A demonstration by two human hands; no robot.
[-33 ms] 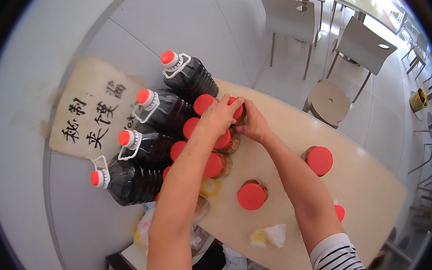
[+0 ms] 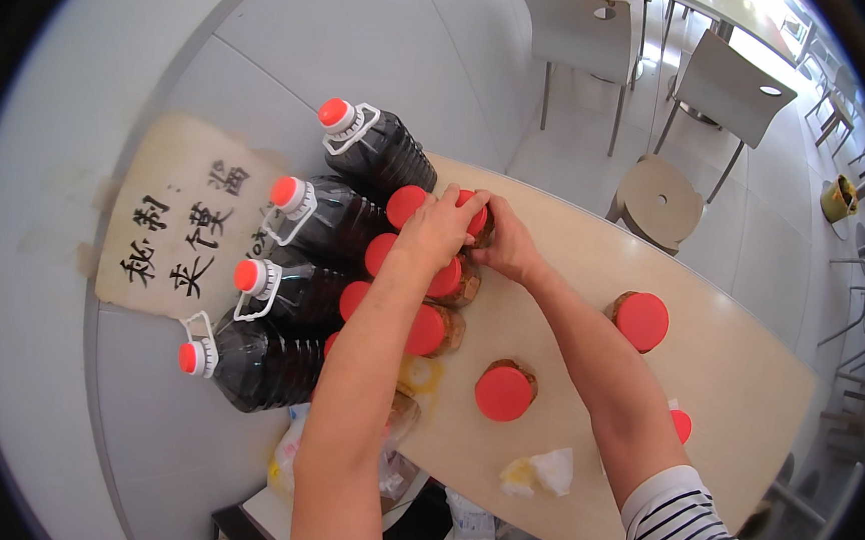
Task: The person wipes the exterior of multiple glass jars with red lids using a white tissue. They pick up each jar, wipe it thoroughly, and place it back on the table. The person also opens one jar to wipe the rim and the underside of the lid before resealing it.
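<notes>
At far left, stuck to the wall, a paper sign [image 2: 170, 217] with dark brushed writing. Next, lined up along the wall side, four large bottles of dark liquid [image 2: 260, 363], with red caps and white handles. Below these, a crumpled plastic bag [image 2: 286, 455]. Then two rows of red-lidded jars [image 2: 426, 330], packed close beside the bottles and partly hidden by the left forearm. At the far end of the outer row, left hand [image 2: 443, 223] curled over the lid of one jar [image 2: 477, 222], right hand [image 2: 506, 245] wrapped around its side; both grasping it, base hidden. Nearer, alone on the bench [image 2: 746, 377], a single jar [image 2: 504, 391], and near it a yellow-stained tissue [image 2: 547, 471]. Farther right, beyond the right forearm, another jar [image 2: 640, 322]; beside the elbow, a partly hidden red lid [image 2: 680, 426]. Past the bench edge, a round stool [image 2: 658, 201] and pale chairs [image 2: 731, 90].
</notes>
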